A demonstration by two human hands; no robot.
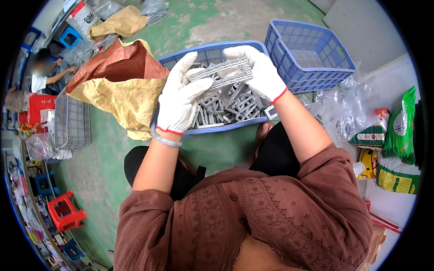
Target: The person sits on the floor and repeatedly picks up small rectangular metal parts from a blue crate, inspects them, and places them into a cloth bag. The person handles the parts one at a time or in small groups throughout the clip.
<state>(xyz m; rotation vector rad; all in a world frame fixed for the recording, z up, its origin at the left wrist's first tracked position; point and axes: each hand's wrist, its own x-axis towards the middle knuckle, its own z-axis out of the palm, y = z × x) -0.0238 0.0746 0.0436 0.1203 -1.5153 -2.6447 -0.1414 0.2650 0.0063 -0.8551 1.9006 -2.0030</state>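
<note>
Between my two hands, above a blue plastic crate (199, 131), is a grey rectangular frame (220, 68) with light patterned sides. My left hand (178, 97), in a white knit glove with a red cuff, grips its left end between thumb and fingers. At the right end, my right hand (262, 72), gloved the same way, has its fingers wrapped round the frame. Part of the frame is hidden by the gloves. Many similar grey frames (226, 110) lie jumbled in the crate below.
A yellow woven sack (120, 97) with a brown inside gapes left of the crate. Another blue crate (312, 74) stands at the far right, near clear plastic bags (352, 108) and a green bag (401, 126). A red stool (66, 211) and a seated person (45, 74) are on the left.
</note>
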